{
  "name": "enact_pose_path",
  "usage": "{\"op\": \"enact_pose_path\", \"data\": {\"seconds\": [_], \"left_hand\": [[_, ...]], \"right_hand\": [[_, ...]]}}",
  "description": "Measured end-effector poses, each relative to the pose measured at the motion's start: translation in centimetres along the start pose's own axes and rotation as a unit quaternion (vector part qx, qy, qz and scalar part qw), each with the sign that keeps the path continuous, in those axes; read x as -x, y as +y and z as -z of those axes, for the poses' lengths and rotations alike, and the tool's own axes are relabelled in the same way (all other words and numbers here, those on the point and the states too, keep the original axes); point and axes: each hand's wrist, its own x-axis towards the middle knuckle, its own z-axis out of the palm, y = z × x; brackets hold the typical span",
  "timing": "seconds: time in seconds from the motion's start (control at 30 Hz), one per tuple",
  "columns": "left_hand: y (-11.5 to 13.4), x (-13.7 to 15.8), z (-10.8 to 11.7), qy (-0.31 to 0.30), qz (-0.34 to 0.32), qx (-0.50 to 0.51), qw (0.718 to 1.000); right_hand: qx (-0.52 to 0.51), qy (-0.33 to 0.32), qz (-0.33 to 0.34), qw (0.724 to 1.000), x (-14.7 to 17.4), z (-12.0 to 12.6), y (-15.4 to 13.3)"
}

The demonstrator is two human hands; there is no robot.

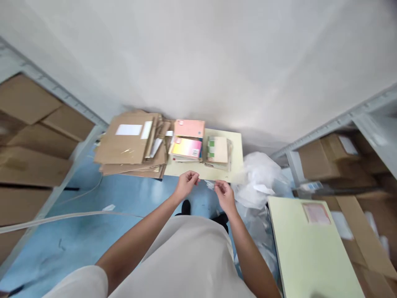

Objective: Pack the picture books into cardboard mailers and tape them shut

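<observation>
My left hand [187,183] is over the front edge of a pale yellow table [237,155], its thumb and fingertips pinched together. Whatever is in that pinch is too small to tell. My right hand [226,195] is closed in a similar pinch, a short gap to the right. A small whitish, see-through scrap [210,185] shows by its fingertips; whether it is held or lies beyond cannot be told. Just past the hands, a pink book [190,128] and a yellow-pink book [186,148] top one stack. A cream-and-green book [218,149] tops another stack beside it.
Flattened cardboard [124,145] with white labels is piled on the left. Crumpled clear plastic bags [259,178] lie right of the table. Another pale yellow surface [313,248] is at lower right. Shelves with cardboard boxes [34,155] stand on both sides; a pale cord [77,215] crosses the left.
</observation>
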Motion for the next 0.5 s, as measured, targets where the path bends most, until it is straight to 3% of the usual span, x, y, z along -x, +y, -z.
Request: {"op": "enact_pose_path", "data": {"seconds": [0.1,0.2,0.33,0.5], "left_hand": [[0.3,0.1,6.4,0.133,0.013,0.059,0.989],[0.0,0.4,11.1,0.229,0.035,0.119,0.965],[-0.8,0.3,15.7,0.331,0.062,0.172,0.926],[-1.5,-1.1,19.8,0.432,0.128,0.145,0.881]], "right_hand": [[0.021,-0.126,0.019,0.992,-1.6,-6.5,-2.4],[0.028,-0.213,0.027,0.976,-3.3,-12.0,-3.8],[0.049,-0.301,0.017,0.952,-5.6,-18.6,-4.1],[0.077,-0.34,0.03,0.937,-9.2,-25.4,-3.7]]}}
